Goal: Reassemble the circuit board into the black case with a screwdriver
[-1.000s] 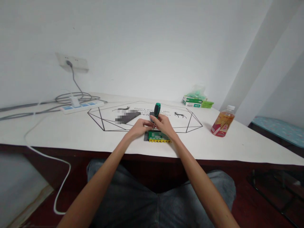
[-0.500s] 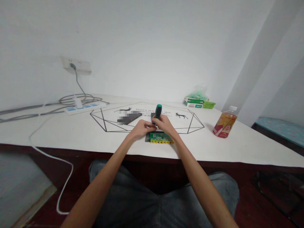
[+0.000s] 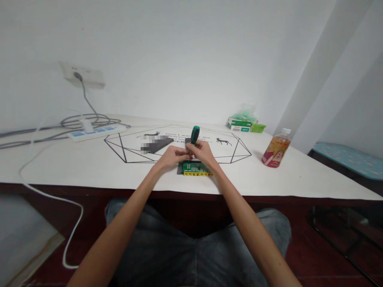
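As right fingers (image 3: 195, 150) clamp the screwdriver (image 3: 195, 134), the board (image 3: 196, 168) lies beneath (left fingers (image 3: 180, 151) unclear).

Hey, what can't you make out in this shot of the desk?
All in the head view:
Screwdriver: tip too small to tell, crowded by the left hand.
Green board: right end hidden by the right wrist.
Dark bar: left end covered by pixelation.
Bottle: label print too small and blurred to read.

The person's view has turned a little right and down, so the screwdriver (image 3: 195, 135), bottle (image 3: 276, 150) and wall socket (image 3: 89, 75) now show farther left and higher.
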A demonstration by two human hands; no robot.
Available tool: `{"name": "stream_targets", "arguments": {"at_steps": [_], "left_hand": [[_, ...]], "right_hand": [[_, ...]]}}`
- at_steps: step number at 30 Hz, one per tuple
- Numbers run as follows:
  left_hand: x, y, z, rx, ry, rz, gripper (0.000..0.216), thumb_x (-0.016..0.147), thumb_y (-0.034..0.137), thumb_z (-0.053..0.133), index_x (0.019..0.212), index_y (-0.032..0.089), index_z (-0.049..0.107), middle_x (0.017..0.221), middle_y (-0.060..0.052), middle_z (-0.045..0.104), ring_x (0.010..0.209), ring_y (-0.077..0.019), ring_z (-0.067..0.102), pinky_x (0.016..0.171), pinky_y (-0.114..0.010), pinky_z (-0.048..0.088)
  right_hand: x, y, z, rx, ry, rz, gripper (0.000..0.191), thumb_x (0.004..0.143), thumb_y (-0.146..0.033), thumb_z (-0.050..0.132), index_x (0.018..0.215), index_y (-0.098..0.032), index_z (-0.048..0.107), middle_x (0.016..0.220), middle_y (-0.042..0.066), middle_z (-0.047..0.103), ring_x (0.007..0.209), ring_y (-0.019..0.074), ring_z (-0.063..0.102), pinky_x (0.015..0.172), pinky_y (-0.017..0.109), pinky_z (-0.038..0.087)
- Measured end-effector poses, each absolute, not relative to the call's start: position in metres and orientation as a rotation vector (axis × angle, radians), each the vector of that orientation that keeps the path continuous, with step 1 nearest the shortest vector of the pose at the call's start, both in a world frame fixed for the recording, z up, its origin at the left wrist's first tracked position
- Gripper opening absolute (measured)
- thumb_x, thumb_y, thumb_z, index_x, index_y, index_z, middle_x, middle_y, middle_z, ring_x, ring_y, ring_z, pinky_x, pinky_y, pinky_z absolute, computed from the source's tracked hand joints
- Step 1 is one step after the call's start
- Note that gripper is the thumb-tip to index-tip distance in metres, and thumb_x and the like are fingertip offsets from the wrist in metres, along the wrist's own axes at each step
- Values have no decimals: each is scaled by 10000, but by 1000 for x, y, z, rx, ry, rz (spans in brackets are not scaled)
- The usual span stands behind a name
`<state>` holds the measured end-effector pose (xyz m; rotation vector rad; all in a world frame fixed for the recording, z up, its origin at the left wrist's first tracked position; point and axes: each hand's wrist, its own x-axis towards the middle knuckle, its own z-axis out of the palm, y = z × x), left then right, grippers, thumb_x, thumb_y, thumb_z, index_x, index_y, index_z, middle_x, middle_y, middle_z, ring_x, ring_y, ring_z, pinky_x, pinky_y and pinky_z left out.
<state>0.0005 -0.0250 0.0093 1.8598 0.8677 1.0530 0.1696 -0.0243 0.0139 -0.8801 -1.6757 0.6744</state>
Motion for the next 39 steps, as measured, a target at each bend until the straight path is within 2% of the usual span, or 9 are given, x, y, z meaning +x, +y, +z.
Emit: {"name": "stream_targets", "arguments": {"at_steps": [4,10,19,24,29,33,39], "left_hand": [[-1,-24,10,1828,868,1051,190,654,251,804,792,120,808,820,-113,792,827,-254,735,877,-412,566],[0,-23,9,1828,869,1106,142,638,224,814,747,134,798,802,-91,790,824,-258,735,874,-412,571],[0,-20,5,1837,861,988,112,700,249,788,758,157,813,821,-98,797,788,-221,728,853,-381,567],[1,-18,3,1832,899,1049,112,659,246,815,727,158,807,770,-86,791,751,-220,724,825,-369,573],[2,-22,5,1884,922,1054,138,666,283,818,718,156,798,756,-82,786,749,-226,721,830,-374,572],[2,-24,7,1865,861,996,157,708,300,778,777,163,810,836,-96,797,814,-223,724,874,-374,558],[3,-23,8,1850,859,1008,144,707,301,768,753,174,817,822,-107,794,816,-231,718,841,-361,558]], "right_hand": [[171,-28,16,-861,-1677,657,385,795,-532,654,638,-194,558,575,-24,470,551,112,407,503,268,318],[169,-32,16,-884,-1673,632,484,782,-575,679,536,-202,494,513,-39,370,522,98,321,499,280,262],[170,-27,14,-910,-1631,671,523,786,-663,635,570,-208,493,513,-46,388,526,107,371,505,266,271],[172,-30,18,-894,-1622,651,540,774,-682,642,566,-226,442,497,-57,355,519,107,339,502,272,264],[172,-28,17,-874,-1605,676,506,722,-674,709,617,-216,521,530,-49,386,530,112,357,491,273,279],[172,-27,16,-888,-1568,715,484,720,-668,709,703,-193,612,551,-44,428,529,111,378,490,268,305],[173,-35,23,-848,-1547,727,502,725,-681,689,659,-209,530,528,-60,413,515,99,371,484,257,298]]}}
